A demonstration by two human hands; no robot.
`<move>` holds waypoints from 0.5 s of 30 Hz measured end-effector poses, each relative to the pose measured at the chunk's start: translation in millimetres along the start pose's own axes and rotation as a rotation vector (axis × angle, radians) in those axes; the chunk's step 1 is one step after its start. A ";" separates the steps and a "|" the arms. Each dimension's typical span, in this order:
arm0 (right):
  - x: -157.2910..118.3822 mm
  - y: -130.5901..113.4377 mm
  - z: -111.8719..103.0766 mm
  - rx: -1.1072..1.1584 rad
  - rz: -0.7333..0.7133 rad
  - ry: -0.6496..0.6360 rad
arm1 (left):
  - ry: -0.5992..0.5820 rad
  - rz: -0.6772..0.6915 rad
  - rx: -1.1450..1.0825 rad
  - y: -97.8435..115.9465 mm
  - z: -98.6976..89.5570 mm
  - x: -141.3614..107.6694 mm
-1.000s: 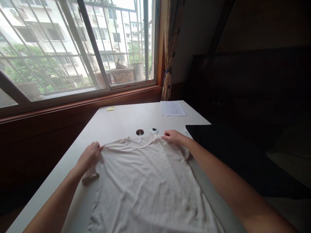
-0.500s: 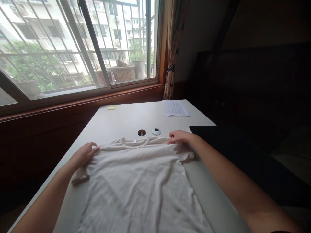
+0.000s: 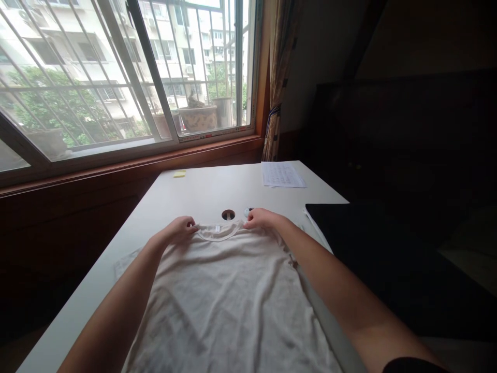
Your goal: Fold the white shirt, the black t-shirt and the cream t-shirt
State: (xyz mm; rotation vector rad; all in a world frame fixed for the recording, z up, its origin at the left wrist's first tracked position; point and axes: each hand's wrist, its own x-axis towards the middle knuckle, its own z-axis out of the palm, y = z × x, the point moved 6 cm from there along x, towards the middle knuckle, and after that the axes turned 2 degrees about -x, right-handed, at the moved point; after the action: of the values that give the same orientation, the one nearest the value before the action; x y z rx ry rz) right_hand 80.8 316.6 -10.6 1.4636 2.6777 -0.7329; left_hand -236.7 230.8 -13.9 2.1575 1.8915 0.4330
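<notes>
A white T-shirt (image 3: 221,285) lies spread on the white table (image 3: 209,191), its neckline at the far end and its lower part running out of view toward me. My left hand (image 3: 180,229) pinches the shirt at the left side of the collar. At the collar's right side, my right hand (image 3: 262,218) grips the fabric between thumb and fingers. Soft creases run down the shirt's front. My forearms cover much of both sleeves.
Beyond the collar is a round cable hole (image 3: 228,214), with a loose round cover (image 3: 247,211) partly behind my right hand. Printed sheets (image 3: 283,174) and yellow sticky notes (image 3: 179,174) lie at the far edge. Dark cloth (image 3: 361,243) covers the right side.
Both hands have moved inward from the shirt's shoulders to either side of the collar. They now hold the fabric there, and the right hand partly covers the round cover.
</notes>
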 end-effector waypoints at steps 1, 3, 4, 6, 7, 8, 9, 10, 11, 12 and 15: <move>1.3 -3.3 -1.0 -0.005 -0.018 0.019 | 0.013 0.007 -0.001 1.2 -1.7 1.7; 1.6 -8.5 -6.1 -0.026 -0.048 0.110 | 0.069 0.014 0.004 1.4 -5.8 2.8; 0.6 -10.8 -8.7 -0.040 -0.061 0.169 | 0.104 0.012 0.009 0.6 -7.0 2.1; -3.0 -14.8 -11.0 -0.076 -0.074 0.278 | 0.168 0.000 0.025 -1.4 -6.1 -1.1; -5.1 -16.7 -10.0 -0.098 -0.076 0.320 | 0.195 -0.006 0.035 -2.0 -3.9 -3.7; -7.2 -18.8 -7.6 -0.121 -0.078 0.354 | 0.218 -0.011 0.047 -2.3 -1.0 -6.7; -9.1 -20.8 -4.3 -0.145 -0.079 0.382 | 0.241 -0.015 0.060 -2.1 2.2 -9.9; -10.9 -22.7 -0.4 -0.168 -0.080 0.406 | 0.264 -0.017 0.074 -1.5 5.2 -13.4; -12.5 -24.0 3.5 -0.188 -0.079 0.426 | 0.287 -0.020 0.089 -0.9 7.7 -16.9; -13.9 -24.6 7.2 -0.204 -0.077 0.441 | 0.310 -0.024 0.104 -0.5 9.4 -20.2; -17.2 -18.7 12.8 -0.223 -0.055 0.466 | 0.349 -0.043 0.139 -2.6 10.2 -28.0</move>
State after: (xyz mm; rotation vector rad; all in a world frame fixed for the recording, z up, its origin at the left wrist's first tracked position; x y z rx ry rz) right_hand 72.9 289.3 -10.8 1.6757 3.0058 -0.0846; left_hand -238.7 203.5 -26.1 2.2403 2.2045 0.7310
